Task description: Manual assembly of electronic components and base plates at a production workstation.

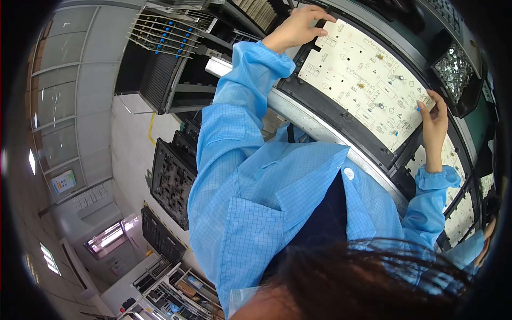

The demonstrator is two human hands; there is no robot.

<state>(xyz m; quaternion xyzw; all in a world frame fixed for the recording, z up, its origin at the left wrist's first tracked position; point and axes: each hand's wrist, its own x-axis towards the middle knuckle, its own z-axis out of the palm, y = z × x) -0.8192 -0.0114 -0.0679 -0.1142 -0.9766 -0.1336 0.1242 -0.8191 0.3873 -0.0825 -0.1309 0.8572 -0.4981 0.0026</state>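
A cream-coloured circuit board (368, 80) with printed markings and a few small components lies in a black carrier tray (349, 124) in front of me. My left hand (300, 30) is at its upper left corner, thumb and fingers closed about the edge. At the board's right end is my right hand (435, 118), with its thumb and fingers bent onto the edge beside a small blue component. Both hands touch the board; its underside is hidden. Blue checked sleeves cover my forearms.
A metal rail (320, 124) runs along the near side of the tray. At left stands a rack (165, 34) of slotted boards. A black bin of small shiny parts (454, 69) sits at right. More boards (460, 221) and another person's hand (486, 240) show at lower right.
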